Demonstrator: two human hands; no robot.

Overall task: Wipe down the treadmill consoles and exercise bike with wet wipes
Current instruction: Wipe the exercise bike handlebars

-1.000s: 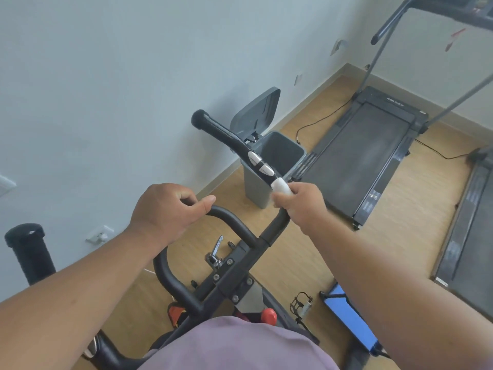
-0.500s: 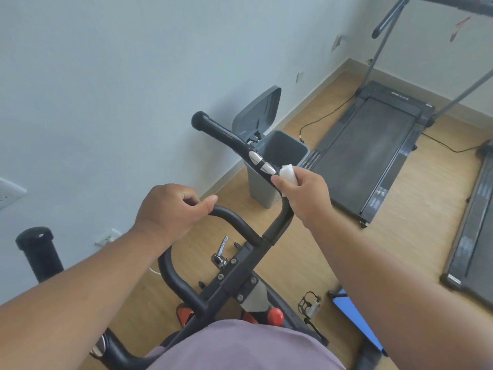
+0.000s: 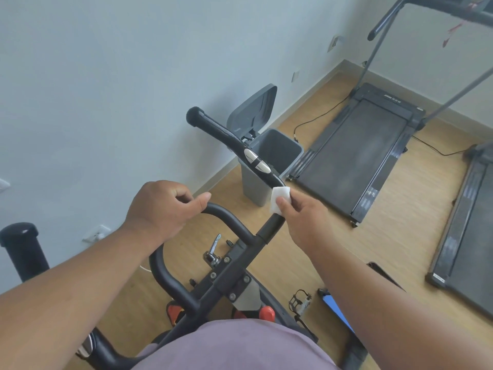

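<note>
We grip the exercise bike's curved bar with our left hand to steady it; our right hand pinches the wet wipe against the handlebar, fingers curled round it, for wiping.

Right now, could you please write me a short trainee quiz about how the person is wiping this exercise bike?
1. True or false: the left hand holds the wet wipe.
2. Which hand presses the wipe on the right handlebar?
A. left
B. right
C. both
3. Fill in: the lid of the grey bin behind the handlebar is ____.

Key
1. False: the left hand grips the curved centre bar and holds no wipe.
2. B: the right hand pinches the wipe against the bar, just below the silver sensor pads.
3. open, standing upright.
</note>
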